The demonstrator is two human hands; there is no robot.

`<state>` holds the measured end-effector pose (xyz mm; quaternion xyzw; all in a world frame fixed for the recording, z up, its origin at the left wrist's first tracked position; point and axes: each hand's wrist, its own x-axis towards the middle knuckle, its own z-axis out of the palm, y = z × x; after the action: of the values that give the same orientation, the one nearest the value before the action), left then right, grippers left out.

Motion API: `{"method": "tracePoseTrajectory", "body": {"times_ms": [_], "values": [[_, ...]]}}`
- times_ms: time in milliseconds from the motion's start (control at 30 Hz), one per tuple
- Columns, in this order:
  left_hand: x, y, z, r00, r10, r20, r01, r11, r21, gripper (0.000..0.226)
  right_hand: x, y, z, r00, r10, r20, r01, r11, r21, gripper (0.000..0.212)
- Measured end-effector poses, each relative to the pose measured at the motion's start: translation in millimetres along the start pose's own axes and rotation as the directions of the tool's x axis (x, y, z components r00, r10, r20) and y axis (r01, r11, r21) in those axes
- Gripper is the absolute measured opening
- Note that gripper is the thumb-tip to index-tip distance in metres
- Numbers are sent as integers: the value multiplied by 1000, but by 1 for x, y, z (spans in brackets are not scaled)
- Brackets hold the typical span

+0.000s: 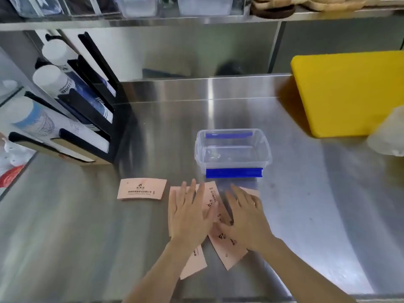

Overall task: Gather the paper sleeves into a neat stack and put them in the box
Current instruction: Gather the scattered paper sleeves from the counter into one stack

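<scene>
Several pink paper sleeves with black print lie scattered on the steel counter in front of me. One sleeve [141,192] lies apart at the left. The others overlap in a loose pile [227,248] under my hands. My left hand [189,215] rests flat on the pile's left part, fingers spread. Over the right part, my right hand [244,219] lies flat, fingers spread too. Neither hand grips anything. Just beyond the pile stands a clear plastic box [232,149] with blue clips, lidless, nothing inside.
A yellow cutting board [349,92] lies at the back right, with a whitish object [388,134] at the right edge. A black cup dispenser rack [72,110] with paper cups stands at the left. A steel shelf [153,21] runs overhead.
</scene>
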<state>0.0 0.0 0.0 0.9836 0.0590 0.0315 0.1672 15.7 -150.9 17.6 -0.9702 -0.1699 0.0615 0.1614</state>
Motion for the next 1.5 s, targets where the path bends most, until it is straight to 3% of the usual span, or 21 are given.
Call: {"method": "tracePoseTrajectory", "body": {"times_ms": [100,200,333,467,600,667,733,800,867,933,1033,1133,1200,1367,1500], "values": [[-6,-5,9,997,-5,75,0,997,72,64,-4,3,10,982,-49,180,47,999,19,99],[-11,-8,12,991,27,128,-40,995,95,64,-3,6,17,972,-47,228,43,999,25,109],[-10,-6,11,984,81,161,-94,993,74,61,5,6,19,963,-80,257,78,997,17,105],[-11,-1,10,983,45,178,-46,999,2,53,10,3,16,963,-131,235,133,991,9,91],[-9,2,4,988,30,151,-37,998,45,47,19,-6,9,960,-109,257,128,990,-59,74],[-8,2,1,992,37,117,-40,999,25,43,22,-9,3,959,-109,261,115,993,-9,57],[-8,0,-3,997,7,74,1,994,-108,34,24,-9,-5,950,-124,288,82,985,151,39],[-8,-1,-9,988,-85,126,128,909,-396,32,26,-8,-16,939,-155,305,44,939,342,23],[-9,-2,-16,960,-128,248,262,721,-642,42,29,-5,-26,959,-145,245,17,888,459,22],[-10,-2,-20,950,-114,292,296,633,-716,47,33,-3,-33,987,-12,158,-86,796,599,25],[-9,0,-25,942,-49,332,308,525,-794,36,34,-4,-36,984,156,84,-155,526,836,33],[-5,3,-28,952,-71,297,283,570,-771,24,33,-8,-30,972,211,102,-182,410,894,32],[-1,0,-31,968,-123,220,249,612,-751,26,32,-8,-26,970,206,130,-212,451,867,25],[2,-19,-41,969,-247,18,196,720,-665,29,26,6,-15,965,256,61,-236,743,626,20],[3,-30,-43,930,-369,-14,281,732,-621,30,23,0,-8,962,208,176,-260,893,368,39]]}}
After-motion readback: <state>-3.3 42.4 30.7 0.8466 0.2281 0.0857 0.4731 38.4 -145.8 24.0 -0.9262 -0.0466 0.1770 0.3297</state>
